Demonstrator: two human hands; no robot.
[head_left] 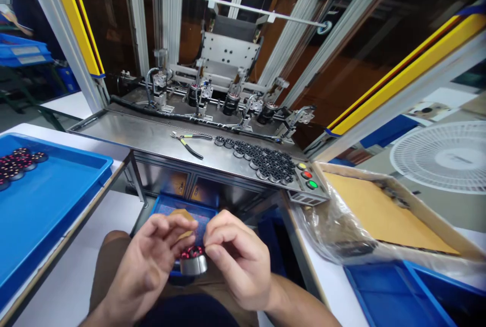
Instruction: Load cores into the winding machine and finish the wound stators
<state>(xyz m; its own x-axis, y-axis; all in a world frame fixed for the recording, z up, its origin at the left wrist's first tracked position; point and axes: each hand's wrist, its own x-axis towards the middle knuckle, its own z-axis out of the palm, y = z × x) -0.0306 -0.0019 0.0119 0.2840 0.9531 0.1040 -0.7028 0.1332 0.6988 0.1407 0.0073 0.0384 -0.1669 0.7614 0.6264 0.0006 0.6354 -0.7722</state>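
Observation:
A motor stator point(193, 265) with red wire windings and a silver metal ring is held up in front of my lap. My left hand point(152, 253) is on its left side, palm toward me, with curled fingers; the lower fingertips meet the stator's edge. Close against the stator's right side is my right hand point(239, 256), its thumb and index finger pinched together. Whatever lies in that pinch is too small to make out. Below and behind the hands, a blue tray point(163, 204) is partly hidden, with a piece of brown card point(184, 214) showing behind the left fingers.
Green-handled cutters point(190, 147) lie on the metal bench point(125, 132), left of many black cores point(271, 162). Buttons point(307, 175) sit at its right end. Behind stands a winding machine point(231, 99). A blue tray point(56, 205) with stators is left; a plastic-lined carton point(383, 210) is right.

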